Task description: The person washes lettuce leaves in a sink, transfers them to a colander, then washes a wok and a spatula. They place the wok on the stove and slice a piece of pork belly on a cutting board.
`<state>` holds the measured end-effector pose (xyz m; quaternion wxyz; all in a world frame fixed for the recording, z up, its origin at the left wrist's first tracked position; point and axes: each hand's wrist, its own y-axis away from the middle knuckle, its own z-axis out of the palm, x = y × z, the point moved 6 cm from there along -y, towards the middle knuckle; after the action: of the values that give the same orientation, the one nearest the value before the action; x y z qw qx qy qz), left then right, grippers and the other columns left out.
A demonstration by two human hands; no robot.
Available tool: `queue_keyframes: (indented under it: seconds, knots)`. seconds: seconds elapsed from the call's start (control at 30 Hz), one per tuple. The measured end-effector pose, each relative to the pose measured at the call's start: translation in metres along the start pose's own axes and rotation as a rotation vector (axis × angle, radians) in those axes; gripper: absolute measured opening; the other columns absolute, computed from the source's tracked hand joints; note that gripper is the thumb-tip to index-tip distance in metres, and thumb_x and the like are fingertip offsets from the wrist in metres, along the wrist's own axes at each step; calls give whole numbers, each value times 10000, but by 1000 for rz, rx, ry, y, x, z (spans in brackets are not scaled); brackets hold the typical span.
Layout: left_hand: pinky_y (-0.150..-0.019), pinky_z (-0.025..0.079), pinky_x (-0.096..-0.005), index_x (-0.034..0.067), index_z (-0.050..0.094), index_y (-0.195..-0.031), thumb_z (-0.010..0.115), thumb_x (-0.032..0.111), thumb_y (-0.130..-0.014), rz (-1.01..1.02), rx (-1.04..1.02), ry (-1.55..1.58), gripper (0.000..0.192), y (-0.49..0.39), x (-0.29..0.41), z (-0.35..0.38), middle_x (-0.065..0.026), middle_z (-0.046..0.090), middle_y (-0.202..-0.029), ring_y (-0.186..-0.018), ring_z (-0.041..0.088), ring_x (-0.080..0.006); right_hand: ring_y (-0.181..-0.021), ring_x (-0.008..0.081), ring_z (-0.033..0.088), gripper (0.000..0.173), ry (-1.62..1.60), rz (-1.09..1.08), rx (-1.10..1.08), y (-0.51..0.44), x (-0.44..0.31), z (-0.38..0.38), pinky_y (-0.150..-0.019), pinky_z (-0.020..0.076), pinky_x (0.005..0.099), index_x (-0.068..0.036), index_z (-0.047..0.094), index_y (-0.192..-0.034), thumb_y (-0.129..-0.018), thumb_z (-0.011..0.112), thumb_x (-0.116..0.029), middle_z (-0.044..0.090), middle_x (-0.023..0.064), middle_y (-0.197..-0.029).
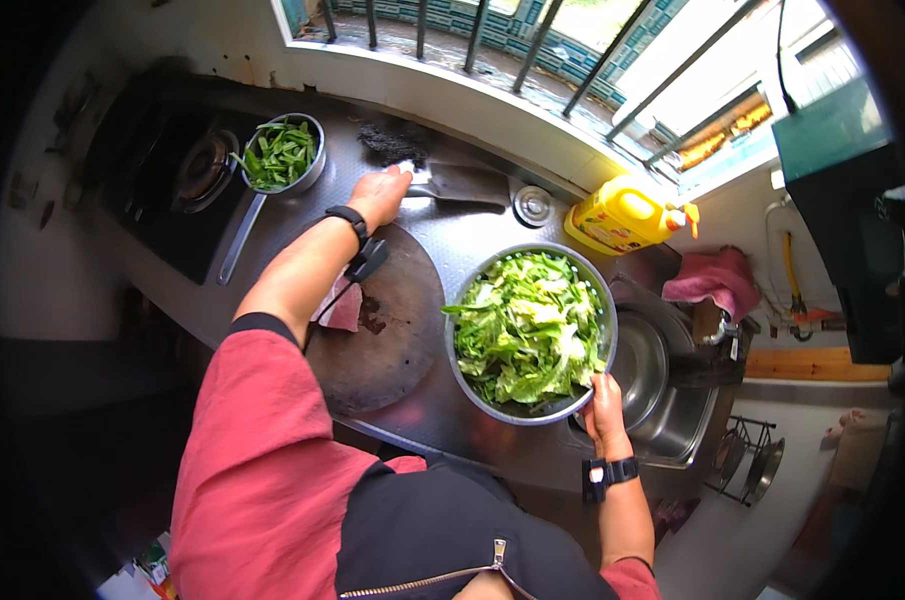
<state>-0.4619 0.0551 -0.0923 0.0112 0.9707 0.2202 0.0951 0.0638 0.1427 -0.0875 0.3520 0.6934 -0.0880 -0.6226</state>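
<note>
My right hand (606,409) grips the near-right rim of a round metal colander (610,330). Torn green leafy lettuce (527,326) heaps up inside it. My left hand (381,196) reaches past a round wooden chopping board (392,352), at the handle end of a broad-bladed cleaver (471,185) lying on the counter. Whether its fingers close on the handle is unclear; a small white spot shows at the fingertips. A piece of raw meat (340,306) rests on the board, partly hidden by my left forearm.
A saucepan (319,161) of cut green vegetables (280,154) stands beside a black hob (174,187). Behind the cleaver lies a dark clump (392,142). A round metal lid (532,205) and a yellow oil jug (621,215) stand near the window wall. The sink (696,424) holds a metal basin (640,364).
</note>
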Motion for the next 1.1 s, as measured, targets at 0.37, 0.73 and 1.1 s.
queue_keyframes:
  seconds: [0.37,0.73,1.1]
  knots:
    - [-625,479,-414,67,565,-1062,684,243,-895,2,395,129,270,119,25,-100,-160,594,-790,-703,615,-334,-877,179,661,421,-101,170,-328,-3,10,26,-734,544,331,-88,515,-1279,-1009,476,-409,656,85,-1106]
    - [-600,429,-271,40,583,-949,741,93,-832,182,-200,827,204,201,319,-110,-2,524,-743,-653,473,-98,-777,190,671,255,337,-77,91,-72,14,-193,-584,544,302,-19,518,-1154,-968,562,-187,654,137,-1047]
    - [-379,345,-293,74,469,-834,554,375,-973,-581,-944,1143,342,194,501,135,-22,478,-592,-448,466,-121,-1287,449,403,704,1304,-812,609,-208,-113,-329,-1051,379,501,-133,417,-1426,-813,716,-309,353,250,-1461]
